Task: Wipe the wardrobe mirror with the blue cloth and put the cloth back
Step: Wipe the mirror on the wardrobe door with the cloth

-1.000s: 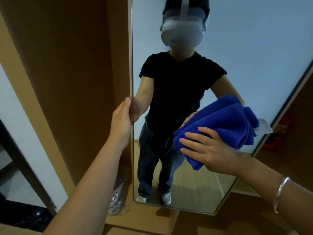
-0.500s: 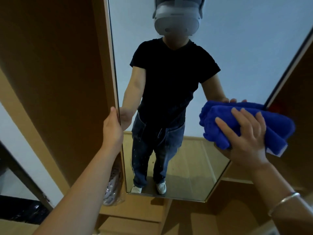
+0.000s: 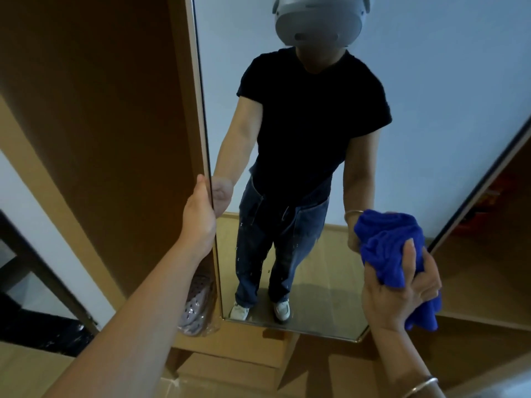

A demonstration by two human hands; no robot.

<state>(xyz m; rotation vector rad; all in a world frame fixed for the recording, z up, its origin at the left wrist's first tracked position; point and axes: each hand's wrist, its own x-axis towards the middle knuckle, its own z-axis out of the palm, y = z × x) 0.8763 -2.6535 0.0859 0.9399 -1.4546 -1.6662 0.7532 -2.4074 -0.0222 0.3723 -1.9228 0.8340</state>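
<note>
The tall wardrobe mirror fills the middle of the head view and reflects a person in a black shirt and jeans. My left hand grips the mirror's left edge, fingers wrapped behind it. My right hand holds the bunched blue cloth against the glass near the mirror's lower right edge, with my fingers curled over it. Part of the cloth hangs down behind my palm.
Brown wardrobe panels stand left of the mirror. A bag with a pale purple shoe sits behind the mirror's lower left corner. Wooden shelves lie to the right, and a wooden step lies below.
My right hand moved the cloth from the mirror's middle to its right edge, then down to the lower right. The cloth became more bunched. My left hand kept its grip on the edge.
</note>
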